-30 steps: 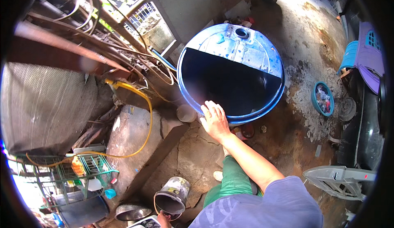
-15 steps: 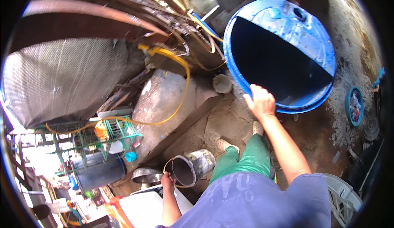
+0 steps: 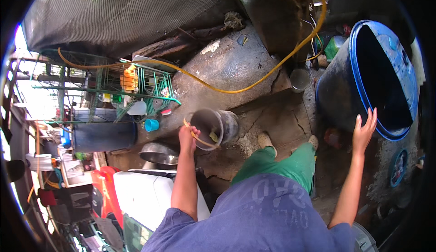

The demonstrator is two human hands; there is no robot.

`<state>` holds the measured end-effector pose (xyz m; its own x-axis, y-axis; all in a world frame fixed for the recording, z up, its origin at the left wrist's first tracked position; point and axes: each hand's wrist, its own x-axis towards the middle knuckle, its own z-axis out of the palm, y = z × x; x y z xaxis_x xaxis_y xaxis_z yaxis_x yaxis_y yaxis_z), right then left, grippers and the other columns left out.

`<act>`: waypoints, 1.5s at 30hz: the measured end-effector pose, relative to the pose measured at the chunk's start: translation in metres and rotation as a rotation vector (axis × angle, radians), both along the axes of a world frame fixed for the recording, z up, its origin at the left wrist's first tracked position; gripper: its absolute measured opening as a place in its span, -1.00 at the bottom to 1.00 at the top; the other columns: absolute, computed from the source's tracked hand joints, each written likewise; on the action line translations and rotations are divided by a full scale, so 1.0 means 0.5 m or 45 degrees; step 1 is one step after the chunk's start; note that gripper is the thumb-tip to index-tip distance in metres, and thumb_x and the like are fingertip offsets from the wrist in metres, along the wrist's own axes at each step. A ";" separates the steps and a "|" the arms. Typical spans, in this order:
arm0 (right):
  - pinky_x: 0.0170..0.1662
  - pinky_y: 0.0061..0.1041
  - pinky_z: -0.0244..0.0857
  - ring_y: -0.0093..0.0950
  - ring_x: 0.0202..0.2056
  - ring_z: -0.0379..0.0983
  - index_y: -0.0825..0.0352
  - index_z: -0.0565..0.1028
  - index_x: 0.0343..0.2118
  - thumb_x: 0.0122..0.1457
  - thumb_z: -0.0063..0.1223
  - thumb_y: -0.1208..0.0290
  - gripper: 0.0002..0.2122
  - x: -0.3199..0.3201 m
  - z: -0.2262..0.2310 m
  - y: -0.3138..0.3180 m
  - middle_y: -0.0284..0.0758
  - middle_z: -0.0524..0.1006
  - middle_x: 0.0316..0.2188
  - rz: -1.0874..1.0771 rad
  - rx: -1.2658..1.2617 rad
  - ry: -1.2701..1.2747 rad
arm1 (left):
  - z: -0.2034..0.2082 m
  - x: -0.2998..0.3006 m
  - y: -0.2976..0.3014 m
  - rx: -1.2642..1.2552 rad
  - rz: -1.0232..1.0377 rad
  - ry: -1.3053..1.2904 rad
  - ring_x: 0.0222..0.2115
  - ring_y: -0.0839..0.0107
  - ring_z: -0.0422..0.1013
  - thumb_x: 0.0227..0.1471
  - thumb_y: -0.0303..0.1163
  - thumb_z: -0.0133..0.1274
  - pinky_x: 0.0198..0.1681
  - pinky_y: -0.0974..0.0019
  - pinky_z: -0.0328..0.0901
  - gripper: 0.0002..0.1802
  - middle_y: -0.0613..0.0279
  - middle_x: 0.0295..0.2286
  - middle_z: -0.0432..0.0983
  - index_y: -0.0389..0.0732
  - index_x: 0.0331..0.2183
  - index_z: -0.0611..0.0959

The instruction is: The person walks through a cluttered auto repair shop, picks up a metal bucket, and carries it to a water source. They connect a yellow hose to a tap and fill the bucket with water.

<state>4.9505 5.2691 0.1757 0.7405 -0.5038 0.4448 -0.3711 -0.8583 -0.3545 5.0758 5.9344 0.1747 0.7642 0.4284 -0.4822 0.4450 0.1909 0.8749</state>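
Left of the frame's centre, the left hand (image 3: pixel 188 137) curls around the handle (image 3: pixel 203 142) of the bucket (image 3: pixel 230 127) just to its right, while at centre right the right hand (image 3: pixel 364 131), fingers extended, gripping nothing, is beside the blue drum (image 3: pixel 336 91), contact unclear.

Steep downward angle: the left of 2 fisheye cams worn on your head looks down your front, pic upright, its L your L. Your blue shirt (image 3: pixel 263 211), btm ctr, is nearest the lens; your left hand (image 3: pixel 187 137) and right hand (image 3: pixel 364 131) sit farther off, abt mid-ht, w/ shoes (image 3: pixel 266 143) & floor (image 3: pixel 284 120) below. Wide coverage runs from mesh sheet (image 3: pixel 136 16), top L, to blue barrel (image 3: pixel 338 93), far R.
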 end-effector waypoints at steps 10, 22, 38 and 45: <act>0.30 -0.27 0.04 -0.11 0.26 0.13 0.48 0.29 0.13 0.17 0.04 0.51 -0.55 -0.270 -0.115 0.310 -0.05 0.16 0.25 0.006 0.583 0.546 | -0.070 0.330 0.108 -0.171 0.033 -0.080 -0.47 0.34 0.43 0.18 -0.53 -0.16 -0.27 0.12 0.49 -0.68 0.16 -0.40 0.44 -0.18 -0.01 0.34; 0.19 -0.31 0.21 -0.12 0.16 0.28 0.48 0.38 0.05 0.11 0.11 0.52 -0.58 -0.320 -0.128 0.408 0.00 0.19 0.23 -0.242 0.844 0.696 | -0.084 0.504 0.181 -0.247 -0.523 -0.135 -0.48 0.41 0.49 0.16 -0.53 -0.08 -0.25 0.23 0.51 -0.66 0.18 -0.36 0.51 -0.25 -0.01 0.42; 0.06 -0.40 0.33 -0.37 -0.02 0.44 0.42 0.40 0.05 0.17 0.15 0.40 -0.60 -0.034 0.005 0.421 -0.16 0.44 0.01 0.056 1.163 0.322 | -0.227 0.339 0.018 1.479 -0.198 -0.271 0.23 -0.17 -0.03 0.07 -0.33 0.08 0.28 -0.14 -0.13 -0.34 -0.29 0.19 0.07 -0.31 0.18 0.30; 0.05 -0.48 0.31 -0.44 -0.03 0.43 0.42 0.42 0.01 0.23 0.06 0.43 -0.69 0.435 0.248 0.211 -0.22 0.50 -0.09 0.333 0.979 -0.403 | 0.018 0.172 -0.461 0.395 -0.902 -0.679 0.04 0.12 0.28 0.10 -0.44 0.06 0.09 0.17 0.26 -0.59 -0.03 0.00 0.32 -0.30 0.01 0.50</act>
